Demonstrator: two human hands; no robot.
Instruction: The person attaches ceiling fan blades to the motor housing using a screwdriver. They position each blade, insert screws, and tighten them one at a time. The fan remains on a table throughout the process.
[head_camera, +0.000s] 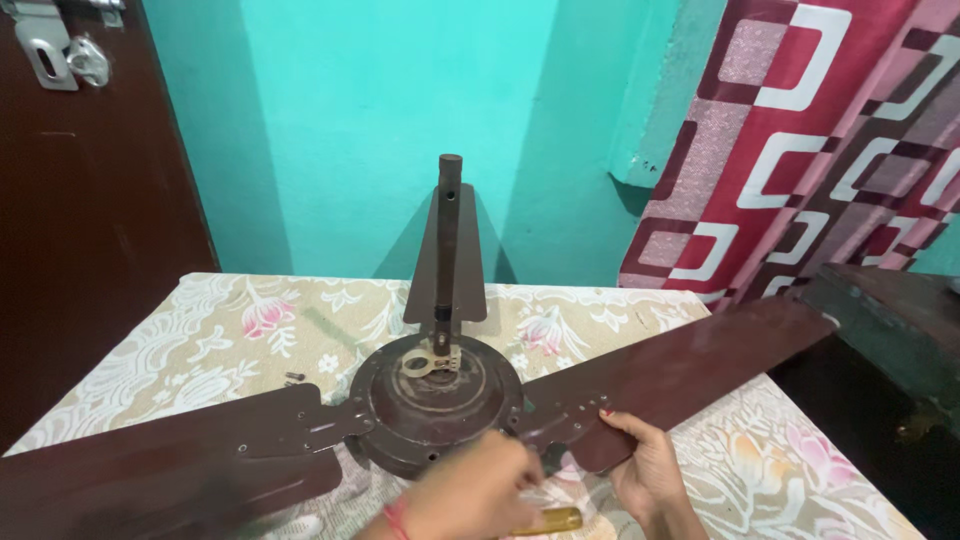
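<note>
On the floral tablecloth (200, 330) lies a brown ceiling fan (435, 400); the right hand (650, 465) clasps its right blade (680, 375) near the bracket; the blurred left hand (475, 495) wraps a yellow-handled screwdriver (555, 520); pressing the blade flat should keep the driver seated.

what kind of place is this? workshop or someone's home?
Likely a room in a home, not a workshop: a ceiling fan lies on a floral cloth-covered table, beside a patterned red curtain, a turquoise wall and a dark wooden door.
</note>
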